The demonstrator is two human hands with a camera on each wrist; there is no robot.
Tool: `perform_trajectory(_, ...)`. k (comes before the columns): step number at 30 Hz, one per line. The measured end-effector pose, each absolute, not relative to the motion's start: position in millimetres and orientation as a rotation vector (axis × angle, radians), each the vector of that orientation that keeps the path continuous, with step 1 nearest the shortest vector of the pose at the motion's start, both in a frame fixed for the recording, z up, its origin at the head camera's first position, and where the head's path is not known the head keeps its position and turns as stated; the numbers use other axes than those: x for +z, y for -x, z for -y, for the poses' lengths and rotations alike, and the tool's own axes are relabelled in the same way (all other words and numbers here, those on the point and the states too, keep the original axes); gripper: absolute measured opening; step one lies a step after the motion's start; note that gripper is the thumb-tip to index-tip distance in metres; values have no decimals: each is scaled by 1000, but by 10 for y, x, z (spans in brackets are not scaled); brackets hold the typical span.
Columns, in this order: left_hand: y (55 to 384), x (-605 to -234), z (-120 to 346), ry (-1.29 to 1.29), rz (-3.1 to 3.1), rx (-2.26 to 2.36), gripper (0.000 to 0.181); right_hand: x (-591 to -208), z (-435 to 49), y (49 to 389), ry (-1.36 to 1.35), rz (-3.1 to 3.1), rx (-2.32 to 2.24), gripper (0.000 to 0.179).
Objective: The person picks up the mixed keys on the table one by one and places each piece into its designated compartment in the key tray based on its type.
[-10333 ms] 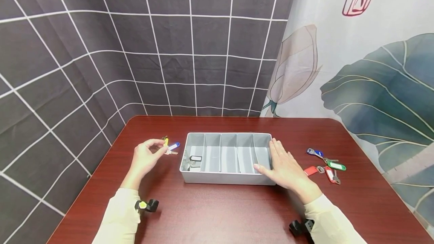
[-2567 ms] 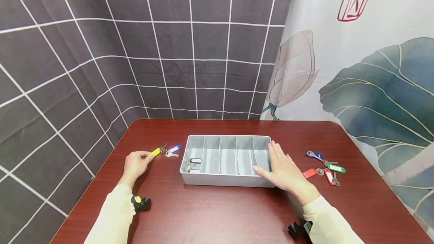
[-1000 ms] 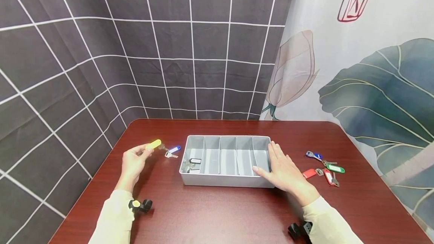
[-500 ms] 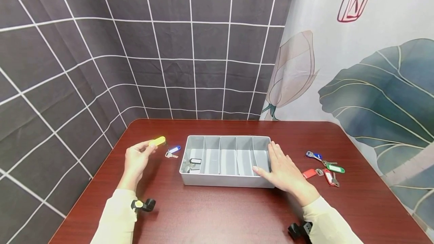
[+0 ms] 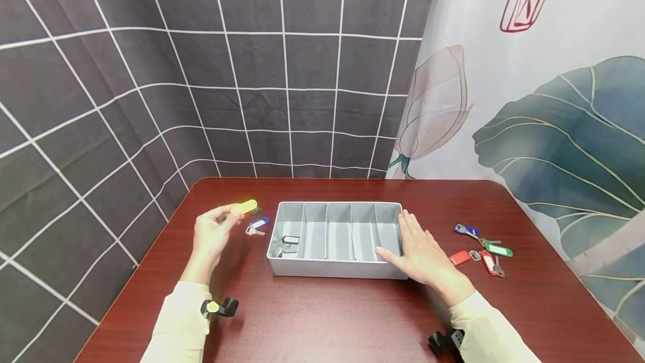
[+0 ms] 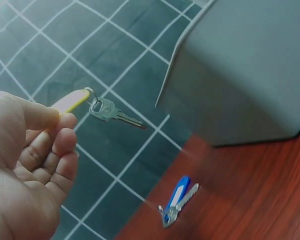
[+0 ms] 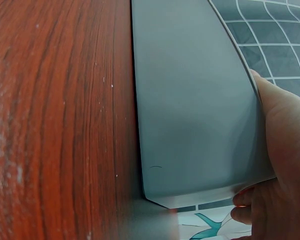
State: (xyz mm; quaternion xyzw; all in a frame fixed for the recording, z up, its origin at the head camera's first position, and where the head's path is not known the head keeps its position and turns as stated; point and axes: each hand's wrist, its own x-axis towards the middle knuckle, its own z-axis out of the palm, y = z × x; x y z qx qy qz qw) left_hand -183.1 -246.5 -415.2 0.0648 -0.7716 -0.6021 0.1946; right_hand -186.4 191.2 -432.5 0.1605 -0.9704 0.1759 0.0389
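My left hand (image 5: 211, 237) pinches a yellow key tag (image 5: 247, 206) between thumb and fingertips, left of the tray. In the left wrist view a silver key (image 6: 107, 110) dangles from the tag's ring, above the table. Below it lies a blue key tag (image 5: 260, 222) with its own key on the tabletop. A grey divided tray (image 5: 337, 268) stands mid-table; its leftmost compartment holds a black-framed key tag (image 5: 290, 239) and keys. My right hand (image 5: 425, 254) rests against the tray's right end, fingers straight along the end wall, thumb over the front rim.
To the right on the table (image 5: 332, 318) lie keys with a blue tag (image 5: 472, 231), a green tag (image 5: 499, 249) and two red tags, one a red tag (image 5: 459, 257) nearer the tray. A dark gridded curtain (image 5: 322, 99) hangs behind the table.
My left hand has picked up the yellow key tag from beside the blue one, lifted it and moved it right toward the tray. The right hand stays in place on the tray.
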Motion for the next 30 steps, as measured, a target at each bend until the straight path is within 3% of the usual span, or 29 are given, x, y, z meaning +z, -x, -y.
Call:
perform_trajectory(19,1828,-4052,2074,-11,2116,-1839,28,-4315,-1911,1875,-490,2978,546,116)
perform_trajectory(30,1851,-4036,1790,-9,2215,-1708,18,-4322,-1915,1881,-484,2982,544,117)
